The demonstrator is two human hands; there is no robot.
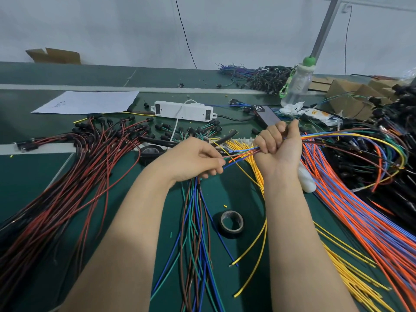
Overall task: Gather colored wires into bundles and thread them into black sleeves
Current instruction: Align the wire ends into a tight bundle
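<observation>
The green table (33,176) fills almost all the view, and behind it, at 12 o'clock, stands a plain pale wall (135,23). The table serves as a sorting place. At 9 o'clock lies a wide heap of red and black wires (67,176), from 3 to 5 o'clock a long sheaf of orange and blue wires (360,221), and beside it the yellow wires (355,287). I judge that each colour has its own heap so that one wire of each can be picked quickly.

In the middle both hands are above the table. The right hand (279,145) is closed as a fist round the mixed bundle (326,135), which bends away toward 3 o'clock; such a firm grip should keep the ends even. The left hand (198,161) has its fingers curled round the short ends that come out of the fist. Blue, green and brown wires (195,221) hang from under it toward 6 o'clock; whether these belong to the same bundle I cannot tell for sure. The gathering seems to be the step in hand, the threading not yet begun.

Smaller things lie within reach: a white power strip (184,111) at 12 o'clock and a roll of black tape (231,224) at 6 o'clock, probably for binding. A black sleeve (227,135) lies between the two hands, a little further away, ready for the bundle
</observation>
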